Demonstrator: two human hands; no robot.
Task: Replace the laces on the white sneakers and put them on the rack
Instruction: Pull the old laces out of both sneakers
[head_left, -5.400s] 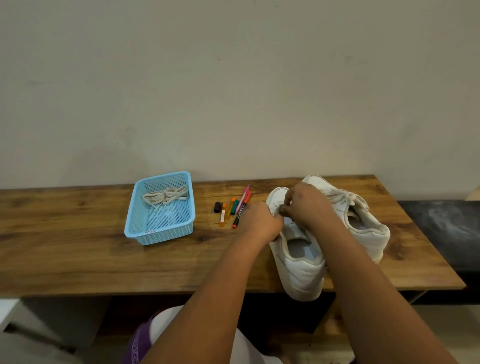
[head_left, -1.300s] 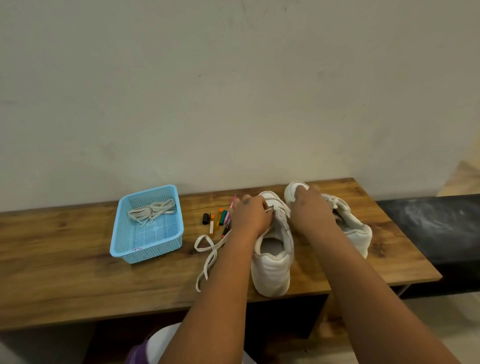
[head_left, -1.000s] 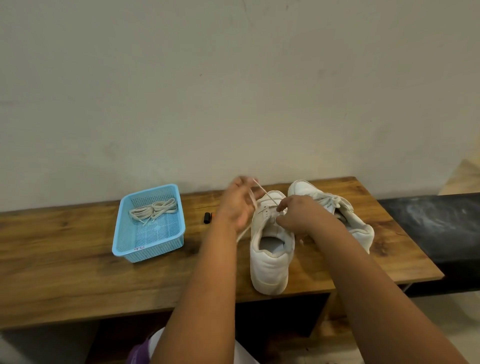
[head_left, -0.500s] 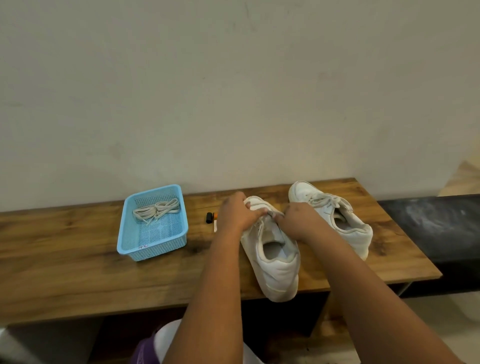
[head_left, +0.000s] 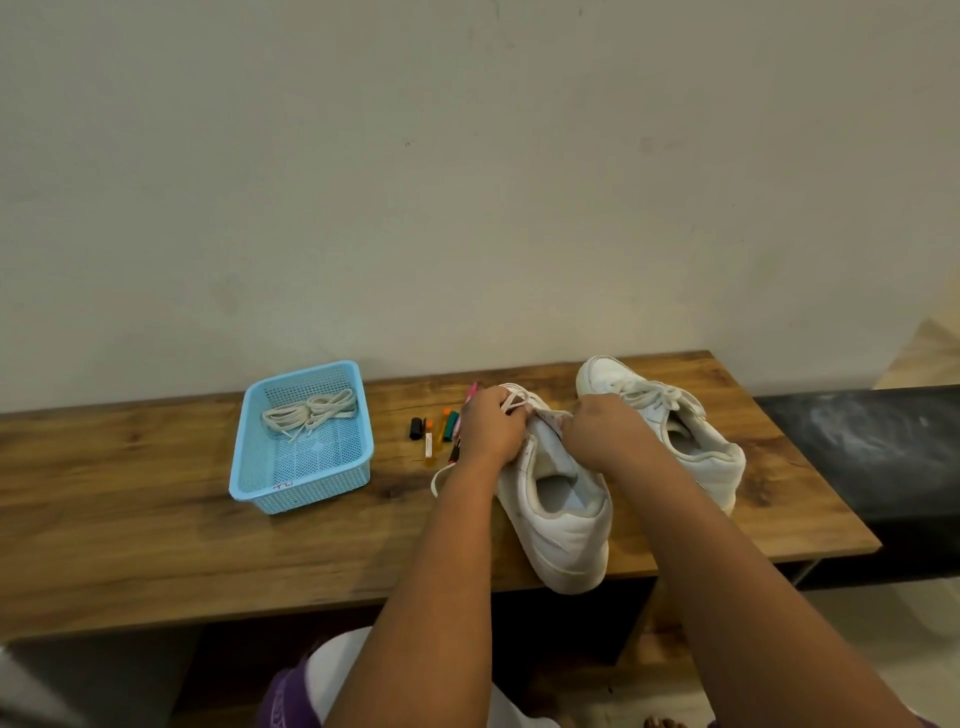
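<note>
In the head view two white sneakers are sitting on the wooden bench, toward its right end. The near sneaker is lying with its heel jutting past the front edge and its toe pointing toward the back edge, its long axis running front to back with a slight lean to the left. The second sneaker is resting just to its right, nearer the right end, laced, toe aimed at the back edge.

Two hands are working at the near sneaker's throat. The left hand is curling its fingers around a loose lace, whose other part is trailing onto the bench at the left of the shoe. The right hand is pinching the tongue area with bent fingers.

One blue basket is standing near the middle of the bench, holding one bundle of spare laces. A cluster of markers, about five, is lying between the basket and the left hand.

Compared with half a second earlier, the near sneaker is sitting much as it was, while more of the markers are showing beside the left hand and a loop of lace is now lying on the bench.
</note>
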